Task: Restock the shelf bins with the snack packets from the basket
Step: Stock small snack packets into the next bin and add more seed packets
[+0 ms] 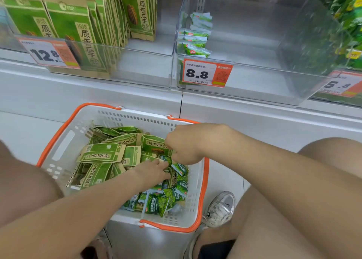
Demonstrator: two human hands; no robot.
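A white basket with an orange rim (204, 190) sits on the floor below the shelf. It holds several kraft-and-green seed packets (101, 154) and small green snack packets (156, 202). My left hand (154, 170) reaches into the basket, its fingers lying straight on the small green packets. My right hand (182, 145) is just above it, fingers curled down onto a packet at the pile's right side; which packet it grips is hidden. The middle clear bin (254, 76), tagged 8.8, has only a few small green packets (195, 41) stacked at its left wall.
The left clear bin (141, 67), tagged 12.8, holds upright kraft seed packets (68, 23) with a gap at its right. A third bin tagged 5.8 (340, 86) is at the far right. My knees flank the basket, and a shoe (221, 208) stands beside it.
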